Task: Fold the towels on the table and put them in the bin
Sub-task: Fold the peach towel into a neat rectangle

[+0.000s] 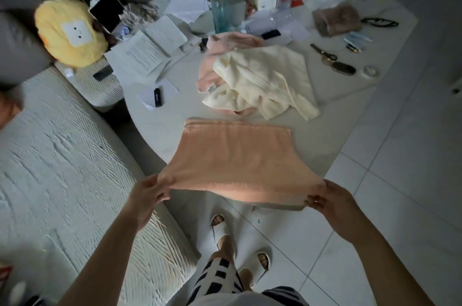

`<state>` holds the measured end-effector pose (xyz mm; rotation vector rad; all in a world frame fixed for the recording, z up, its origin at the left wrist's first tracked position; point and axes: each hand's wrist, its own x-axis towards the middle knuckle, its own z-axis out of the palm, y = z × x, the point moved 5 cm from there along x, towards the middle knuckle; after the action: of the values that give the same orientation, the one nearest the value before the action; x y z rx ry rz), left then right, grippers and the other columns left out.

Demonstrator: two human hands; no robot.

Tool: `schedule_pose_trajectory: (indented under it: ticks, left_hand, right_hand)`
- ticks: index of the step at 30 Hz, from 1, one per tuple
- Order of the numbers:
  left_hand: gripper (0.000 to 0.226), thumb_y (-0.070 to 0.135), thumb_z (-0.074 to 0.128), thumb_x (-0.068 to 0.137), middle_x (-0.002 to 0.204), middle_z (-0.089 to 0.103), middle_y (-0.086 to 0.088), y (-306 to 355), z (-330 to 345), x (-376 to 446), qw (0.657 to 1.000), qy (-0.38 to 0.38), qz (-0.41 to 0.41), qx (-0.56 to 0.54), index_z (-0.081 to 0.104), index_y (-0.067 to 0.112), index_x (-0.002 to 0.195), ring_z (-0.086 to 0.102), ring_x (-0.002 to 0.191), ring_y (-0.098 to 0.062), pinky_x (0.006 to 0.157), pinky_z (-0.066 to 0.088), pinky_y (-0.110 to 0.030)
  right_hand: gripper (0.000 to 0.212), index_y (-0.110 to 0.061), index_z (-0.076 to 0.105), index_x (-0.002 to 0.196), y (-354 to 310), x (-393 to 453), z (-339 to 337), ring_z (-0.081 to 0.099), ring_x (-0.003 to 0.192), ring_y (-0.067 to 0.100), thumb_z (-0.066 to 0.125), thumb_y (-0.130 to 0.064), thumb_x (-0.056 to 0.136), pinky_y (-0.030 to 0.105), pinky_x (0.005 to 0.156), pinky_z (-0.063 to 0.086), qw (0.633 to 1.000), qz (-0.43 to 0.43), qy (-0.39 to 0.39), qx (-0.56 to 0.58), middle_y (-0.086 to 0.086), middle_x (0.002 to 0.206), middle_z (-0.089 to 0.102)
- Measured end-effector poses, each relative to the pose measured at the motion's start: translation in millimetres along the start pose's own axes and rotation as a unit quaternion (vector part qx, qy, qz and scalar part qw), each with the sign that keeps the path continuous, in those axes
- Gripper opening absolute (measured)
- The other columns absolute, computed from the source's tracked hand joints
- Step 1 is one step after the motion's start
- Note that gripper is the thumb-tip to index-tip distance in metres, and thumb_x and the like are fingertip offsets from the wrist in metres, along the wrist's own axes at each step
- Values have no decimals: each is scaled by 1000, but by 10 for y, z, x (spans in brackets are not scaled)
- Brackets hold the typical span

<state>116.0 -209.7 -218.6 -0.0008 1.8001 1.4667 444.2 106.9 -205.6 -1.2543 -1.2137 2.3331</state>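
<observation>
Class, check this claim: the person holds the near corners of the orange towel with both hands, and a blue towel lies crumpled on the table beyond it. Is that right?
Not quite. The head view shows the crumpled towel is cream, not blue. The rest holds: left hand and right hand pinch the orange towel at its near corners, on the table.

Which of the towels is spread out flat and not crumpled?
The peach-orange terry towel, held at its near corners by both hands. The cream towel and the pale pink towel lie crumpled behind it.

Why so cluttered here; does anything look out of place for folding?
Yes: the cream towel lies crumpled over a pink towel on the white table, amid loose papers and scissors.
</observation>
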Motion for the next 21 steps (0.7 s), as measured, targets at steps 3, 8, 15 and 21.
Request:
schedule_pose_trajectory:
  ticks: [3,8,15,21]
  left_hand:
    - [24,28,71,87,88,74,-7,194,137,-57,999,13,19,-23,73,8,100,70,83,-22,78,55,-36]
    - [18,18,65,95,92,77,-12,475,257,-61,999,16,-18,-26,69,4,107,74,84,-21,68,58,-29]
    - [45,0,75,79,91,69,-20,1478,352,-155,997,-5,74,-17,59,-2,121,74,68,-17,64,61,-23]
    - [36,5,76,81,89,75,-5,2218,460,-287,913,58,285,286,73,24,111,73,84,-24,84,59,-37]
  right_hand:
    - [11,-20,78,74,-296,37,91,66,63,13,67,-17,76,30,71,61,999,-43,-8,8,2,68,67]
    - [22,-18,78,84,-694,153,254,69,71,11,62,-5,88,24,71,59,994,-90,-17,-61,1,79,74]
    - [21,-22,74,90,-1569,133,466,69,85,9,66,-3,89,23,79,59,953,-212,39,-212,-4,87,75]
    - [16,-27,71,81,-2135,30,553,62,78,13,70,-11,84,30,75,52,923,-284,138,-218,-3,82,68]
